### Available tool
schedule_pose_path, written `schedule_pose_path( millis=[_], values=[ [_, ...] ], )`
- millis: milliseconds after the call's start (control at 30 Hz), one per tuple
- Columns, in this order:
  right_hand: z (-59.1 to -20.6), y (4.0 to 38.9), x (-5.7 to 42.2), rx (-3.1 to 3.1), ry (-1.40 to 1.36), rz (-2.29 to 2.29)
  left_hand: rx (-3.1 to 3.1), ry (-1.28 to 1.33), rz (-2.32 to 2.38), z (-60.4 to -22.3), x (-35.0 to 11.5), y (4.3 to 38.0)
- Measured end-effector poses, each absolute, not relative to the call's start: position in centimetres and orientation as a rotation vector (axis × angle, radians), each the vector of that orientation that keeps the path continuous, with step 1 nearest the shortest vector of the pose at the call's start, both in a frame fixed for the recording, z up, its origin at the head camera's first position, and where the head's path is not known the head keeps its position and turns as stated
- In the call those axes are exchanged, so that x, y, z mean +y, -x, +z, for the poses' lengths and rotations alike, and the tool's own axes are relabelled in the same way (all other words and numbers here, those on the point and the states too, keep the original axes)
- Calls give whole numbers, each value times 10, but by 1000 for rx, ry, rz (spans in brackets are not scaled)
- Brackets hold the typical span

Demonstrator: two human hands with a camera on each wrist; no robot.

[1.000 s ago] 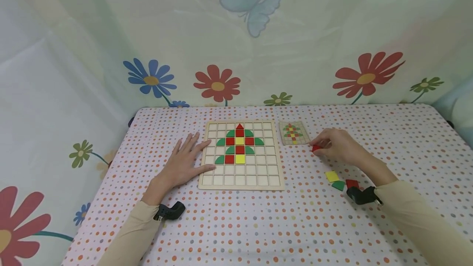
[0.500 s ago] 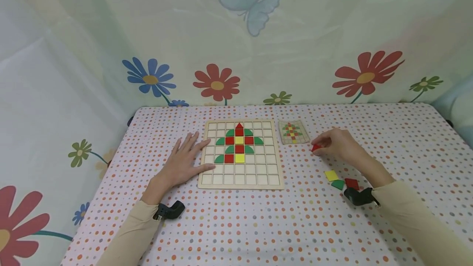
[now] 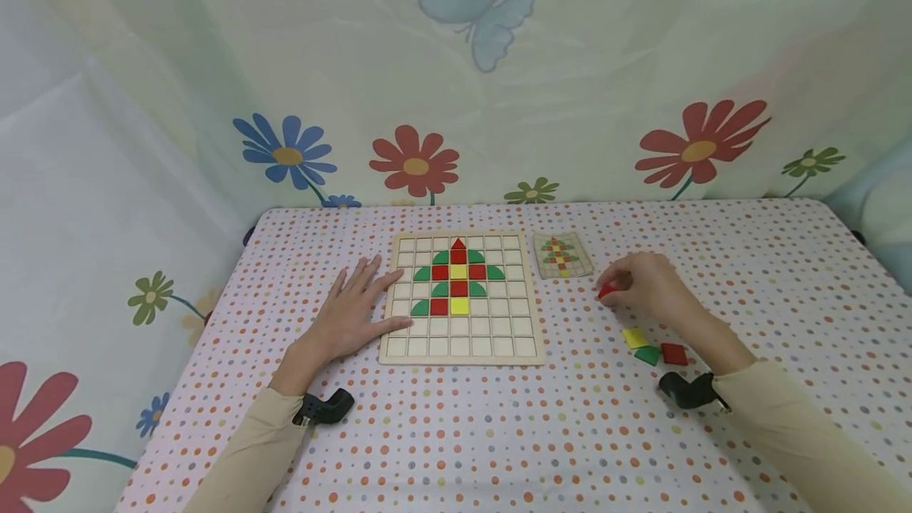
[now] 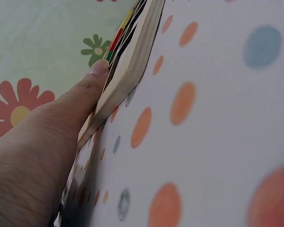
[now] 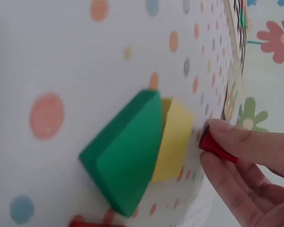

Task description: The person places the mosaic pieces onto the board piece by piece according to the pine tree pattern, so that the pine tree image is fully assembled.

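Observation:
A wooden grid board (image 3: 492,348) lies flat on the table, with red, green and yellow tiles set in its cells in a tree shape. Spread across its left edge is my left hand (image 3: 349,317), thumb and fingertips resting on the frame. In the left wrist view the thumb (image 4: 87,90) touches the board's rim. My right hand (image 3: 651,285) pinches a small red tile (image 3: 606,290) between thumb and fingers, right of the board. The tile's full shape is partly hidden by the fingers. In the right wrist view the red tile (image 5: 217,145) is held above the tabletop.
A small pattern card (image 3: 562,255) printed with a similar tree lies right of the board. Below my right hand lie a yellow square tile (image 3: 633,338), a green rounded tile (image 3: 647,355) and a red square tile (image 3: 673,354). A flowered cloth hangs behind the table.
The red tile between my right fingers has turned slightly. My right wrist has shifted a little, so the red square on the table now shows fully. The left hand stays on the board.

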State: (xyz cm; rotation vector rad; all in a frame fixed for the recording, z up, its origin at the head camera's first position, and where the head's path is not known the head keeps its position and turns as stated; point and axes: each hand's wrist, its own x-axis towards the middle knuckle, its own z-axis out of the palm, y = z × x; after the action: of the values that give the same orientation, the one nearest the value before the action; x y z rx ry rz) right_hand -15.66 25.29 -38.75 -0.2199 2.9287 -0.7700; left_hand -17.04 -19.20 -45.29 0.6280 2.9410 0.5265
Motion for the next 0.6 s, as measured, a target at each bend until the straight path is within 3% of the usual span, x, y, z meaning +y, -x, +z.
schedule_pose_path(
  millis=[600],
  values=[
    [-365,149,150,2780,786,-987,2945,-626,529,-455,-192,171]
  ],
)
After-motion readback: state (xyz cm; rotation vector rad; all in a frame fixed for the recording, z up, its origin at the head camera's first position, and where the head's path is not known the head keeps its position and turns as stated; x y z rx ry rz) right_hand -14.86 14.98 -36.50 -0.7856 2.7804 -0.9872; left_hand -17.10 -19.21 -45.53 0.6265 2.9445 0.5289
